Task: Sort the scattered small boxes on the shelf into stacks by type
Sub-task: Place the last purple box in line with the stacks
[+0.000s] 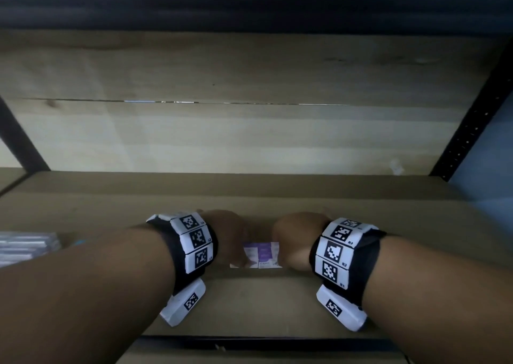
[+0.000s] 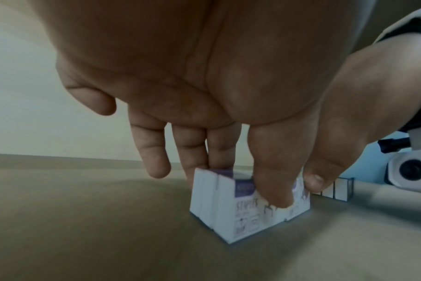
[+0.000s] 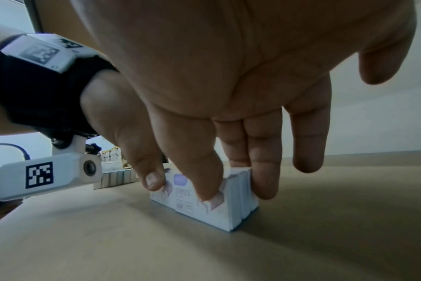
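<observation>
Both hands, left hand point(image 1: 231, 236) and right hand point(image 1: 295, 238), pinch staple boxes point(image 1: 261, 254) together on shelf point(image 1: 249, 302), squaring same-type group.

Left wrist band point(image 1: 194, 245) — black strap, white square tiles printed with black-and-white coded markers. Right wrist band point(image 1: 347, 248) — same build. White camera pod point(image 3: 46, 176), round lens, one marker, hangs beneath each wrist at 6 o'clock. Forearms bare, no sleeves.

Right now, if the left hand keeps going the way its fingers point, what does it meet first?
The left hand points down, fingers already on the group of white-and-purple staples boxes. Pushing on, it presses them into the cardboard shelf surface. The right hand grips the other end.
</observation>
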